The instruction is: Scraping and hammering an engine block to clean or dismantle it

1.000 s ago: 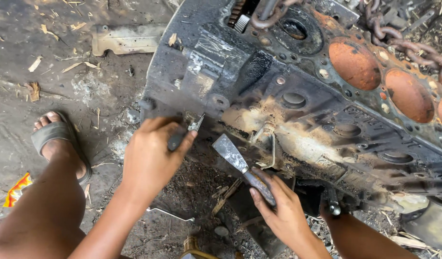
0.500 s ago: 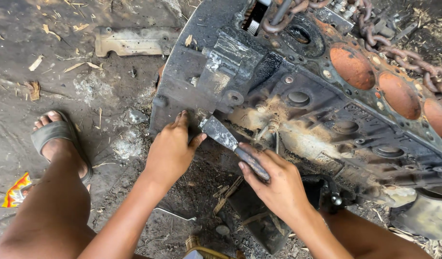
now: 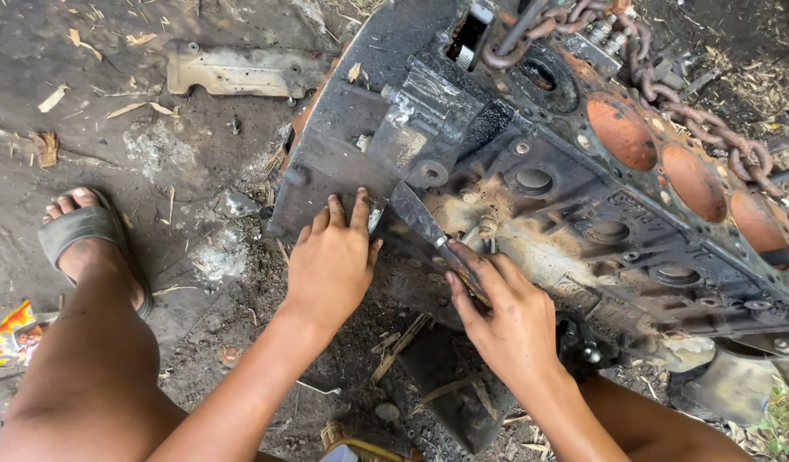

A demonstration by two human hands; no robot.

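Grimy dark cast-iron engine block (image 3: 583,197), rusty bores, on dirt floor; left hand (image 3: 333,261) flat on block's near face, fingers spread, holding nothing; right hand (image 3: 507,318) fingers wrapped round flat steel scraper (image 3: 420,221), blade against block beside left hand.

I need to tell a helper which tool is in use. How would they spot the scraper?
Find the big greasy engine block. Against its side, the right hand holds a flat scraper: the only bare grey blade there.
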